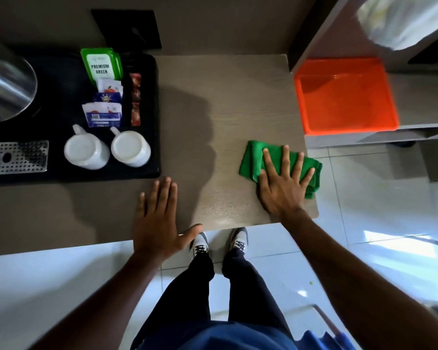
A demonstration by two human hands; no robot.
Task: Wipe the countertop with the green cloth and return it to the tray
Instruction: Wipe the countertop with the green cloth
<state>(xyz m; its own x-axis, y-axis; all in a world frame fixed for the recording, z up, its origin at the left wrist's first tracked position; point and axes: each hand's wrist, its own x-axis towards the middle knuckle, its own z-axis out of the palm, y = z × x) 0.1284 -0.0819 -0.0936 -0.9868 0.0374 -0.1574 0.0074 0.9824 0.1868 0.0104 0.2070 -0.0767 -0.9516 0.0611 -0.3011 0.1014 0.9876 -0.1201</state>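
Right hand (pixel 283 184) presses flat, fingers spread, on the green cloth (pixel 253 157) near the countertop's (pixel 228 117) front right corner; left hand (pixel 159 218) rests open at the front edge.

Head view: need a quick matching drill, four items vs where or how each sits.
Items:
1. green cloth
2. orange tray
3. left hand
4. white mugs

States:
A. upside down on the black tray
B. empty, on a lower shelf at right
C. flat on bare countertop, holding nothing
D. pressed under the right hand near the counter's right edge

Pairs: 1-D, 2-B, 3-C, 4-A
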